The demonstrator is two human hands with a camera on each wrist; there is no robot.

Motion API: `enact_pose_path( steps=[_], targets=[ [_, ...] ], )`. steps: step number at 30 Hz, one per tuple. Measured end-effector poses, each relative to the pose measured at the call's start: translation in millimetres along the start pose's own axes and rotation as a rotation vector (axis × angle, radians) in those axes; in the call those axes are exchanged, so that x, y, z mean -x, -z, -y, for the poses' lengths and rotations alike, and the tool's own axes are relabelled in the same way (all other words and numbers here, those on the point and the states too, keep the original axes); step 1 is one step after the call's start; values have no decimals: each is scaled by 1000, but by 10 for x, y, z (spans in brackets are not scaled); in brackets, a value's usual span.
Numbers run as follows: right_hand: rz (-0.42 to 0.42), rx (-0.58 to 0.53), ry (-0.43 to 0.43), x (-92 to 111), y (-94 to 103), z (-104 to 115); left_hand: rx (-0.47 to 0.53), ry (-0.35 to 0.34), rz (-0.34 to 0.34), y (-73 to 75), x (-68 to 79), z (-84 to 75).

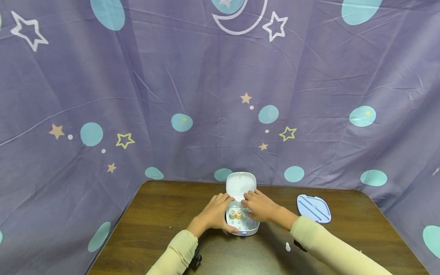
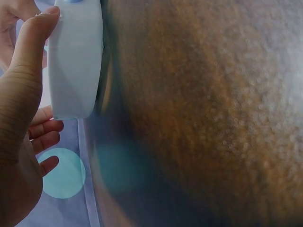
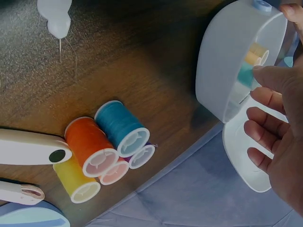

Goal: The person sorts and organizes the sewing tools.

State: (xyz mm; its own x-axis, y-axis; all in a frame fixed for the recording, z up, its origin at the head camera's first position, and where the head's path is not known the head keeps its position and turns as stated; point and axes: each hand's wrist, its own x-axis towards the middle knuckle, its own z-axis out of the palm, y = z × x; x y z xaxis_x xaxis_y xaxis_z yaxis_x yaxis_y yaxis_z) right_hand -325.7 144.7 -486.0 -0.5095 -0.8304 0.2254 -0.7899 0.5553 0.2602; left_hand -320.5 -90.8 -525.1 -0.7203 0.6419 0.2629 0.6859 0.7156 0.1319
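A white sewing box (image 1: 252, 231) stands on the table with its lid (image 1: 240, 182) raised. My left hand (image 1: 215, 214) grips its left side, thumb at the front wall and fingers toward the back. Inside, two thread spools, one pale and one orange-yellow (image 1: 238, 214), stand upright among small pegs. My right hand (image 1: 258, 205) reaches in from the right. Its thumb and curled fingers are at a teal thread spool (image 3: 245, 74), which they partly hide. In the left wrist view the box's outer wall (image 2: 75, 61) shows, left thumb on its edge.
Right of the box lie several thread spools, including orange (image 3: 90, 142), blue (image 3: 119, 124) and yellow (image 3: 75, 182). A white needle threader (image 3: 57, 21) lies nearer the front. White-handled tools (image 3: 28, 147) and a light blue tray (image 1: 314, 208) lie farther right. A patterned curtain (image 1: 206, 152) hangs behind the table.
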Motion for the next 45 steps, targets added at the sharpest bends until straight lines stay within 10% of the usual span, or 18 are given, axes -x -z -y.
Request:
enact_pose_path(
  steps=[45],
  targets=[
    [14, 105, 27, -31, -77, 9, 10, 10, 17, -19, -12, 14]
  ],
)
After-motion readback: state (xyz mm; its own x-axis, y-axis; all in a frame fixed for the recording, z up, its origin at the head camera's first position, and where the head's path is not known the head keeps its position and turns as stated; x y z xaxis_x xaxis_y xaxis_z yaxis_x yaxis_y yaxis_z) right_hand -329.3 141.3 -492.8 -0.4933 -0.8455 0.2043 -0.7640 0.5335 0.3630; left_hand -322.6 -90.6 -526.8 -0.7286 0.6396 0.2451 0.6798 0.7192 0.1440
